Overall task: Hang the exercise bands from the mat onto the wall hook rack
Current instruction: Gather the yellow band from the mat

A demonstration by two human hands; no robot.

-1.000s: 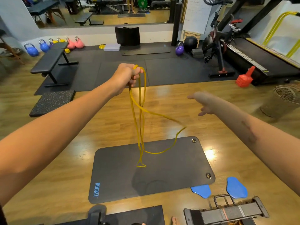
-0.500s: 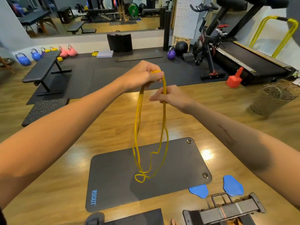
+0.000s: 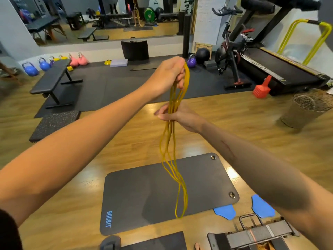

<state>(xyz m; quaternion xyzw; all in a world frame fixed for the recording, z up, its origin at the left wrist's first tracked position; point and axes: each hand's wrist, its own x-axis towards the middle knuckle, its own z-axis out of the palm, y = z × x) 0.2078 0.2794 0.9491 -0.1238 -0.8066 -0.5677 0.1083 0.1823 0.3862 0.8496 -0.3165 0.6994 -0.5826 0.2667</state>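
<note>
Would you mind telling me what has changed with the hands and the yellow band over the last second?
The right hand, free and reaching out a second ago, came in, took hold of the yellow band just under the left hand, and has since slid down the strands, gathering the loose loops into one hanging bundle. The left hand has kept its grip on the top throughout. The mat has stayed flat on the floor.

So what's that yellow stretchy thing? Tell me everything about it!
The yellow band is a thin, rubbery-looking loop, gathered into several long strands. It hangs straight down in the air above the dark mat, not touching it. The left hand grips its top end, and the right hand holds the strands together a little lower down. Below that, the loops dangle loose, slightly twisted.
</note>
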